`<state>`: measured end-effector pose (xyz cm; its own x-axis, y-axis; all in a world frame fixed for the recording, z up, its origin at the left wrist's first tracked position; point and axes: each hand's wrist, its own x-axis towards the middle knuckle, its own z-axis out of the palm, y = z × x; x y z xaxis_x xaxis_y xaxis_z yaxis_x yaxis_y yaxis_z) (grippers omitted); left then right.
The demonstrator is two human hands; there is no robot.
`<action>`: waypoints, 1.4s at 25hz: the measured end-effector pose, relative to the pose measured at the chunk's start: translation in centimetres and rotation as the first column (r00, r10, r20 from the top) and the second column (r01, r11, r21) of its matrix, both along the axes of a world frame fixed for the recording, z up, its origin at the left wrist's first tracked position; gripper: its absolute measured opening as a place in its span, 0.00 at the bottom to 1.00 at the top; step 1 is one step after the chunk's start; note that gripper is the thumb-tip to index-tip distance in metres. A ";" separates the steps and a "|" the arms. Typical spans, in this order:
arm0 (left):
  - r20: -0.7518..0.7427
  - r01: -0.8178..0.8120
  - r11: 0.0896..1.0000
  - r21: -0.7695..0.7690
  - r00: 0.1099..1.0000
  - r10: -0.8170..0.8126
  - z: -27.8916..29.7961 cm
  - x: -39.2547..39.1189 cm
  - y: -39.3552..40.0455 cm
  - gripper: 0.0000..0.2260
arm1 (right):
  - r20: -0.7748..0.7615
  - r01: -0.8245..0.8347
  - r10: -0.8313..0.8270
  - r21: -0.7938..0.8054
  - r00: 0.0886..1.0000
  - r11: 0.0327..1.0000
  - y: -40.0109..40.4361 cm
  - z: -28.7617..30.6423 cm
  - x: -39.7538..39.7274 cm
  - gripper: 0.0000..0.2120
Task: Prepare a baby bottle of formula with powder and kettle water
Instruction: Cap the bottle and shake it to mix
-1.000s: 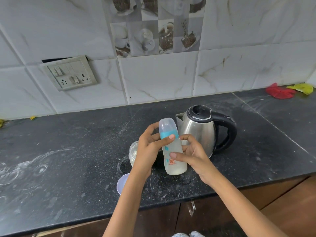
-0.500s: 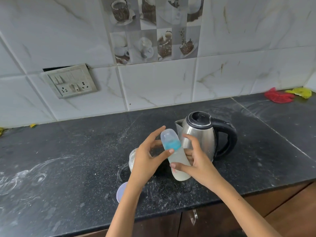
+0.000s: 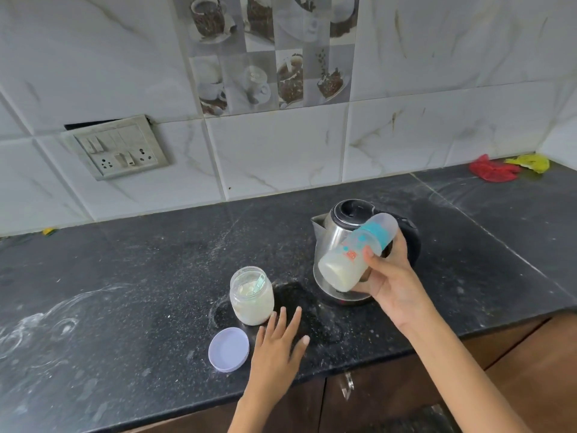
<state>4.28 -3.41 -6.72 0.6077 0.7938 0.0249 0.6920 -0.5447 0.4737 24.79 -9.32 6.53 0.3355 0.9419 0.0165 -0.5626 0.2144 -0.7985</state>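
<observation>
— What is in the baby bottle [image 3: 352,254]?

— Milky white liquid, pooled at its base. The bottle is capped with a clear dome over a teal collar, with orange and teal print on its clear wall.

— Where is it?

— In the air, in front of the steel kettle [image 3: 335,242], tilted hard: base down toward the left, cap up toward the right. The right hand [image 3: 387,279] grips it from below and behind, thumb across the front wall, fingers curled round the far side.

— And the other containers?

— A clear jar [image 3: 252,296] stands open on the black countertop [image 3: 125,292], left of the kettle. It holds pale powder, with a pale green scoop inside. Its lavender lid [image 3: 229,349] lies flat just in front of it, inner side up.

— The left hand [image 3: 278,348]?

— Flat and spread, fingers straight, holding nothing. It sits low over the counter between lid and kettle, fingertips near the jar's foot; whether they touch it, I cannot tell.

— The kettle itself?

— Upright, black lid closed, spout to the left, black handle to the right behind the bottle.
</observation>
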 end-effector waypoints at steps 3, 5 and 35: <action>-0.170 0.034 0.999 0.035 0.985 -0.027 -2.2 0.7 -0.9 0.44 | 0.127 -0.056 0.070 -0.106 0.989 0.993 -0.8 -0.4 -1.2 0.35; -0.199 0.002 0.999 0.044 0.980 0.007 -3.6 1.1 -1.2 0.48 | 0.126 -0.023 0.035 -0.091 0.991 0.996 -1.1 -0.5 -0.6 0.35; -0.363 -0.165 0.986 0.016 0.918 0.159 -3.2 3.2 -2.6 0.36 | 0.170 -0.116 0.139 -0.140 0.976 0.983 -2.2 -1.9 -1.2 0.37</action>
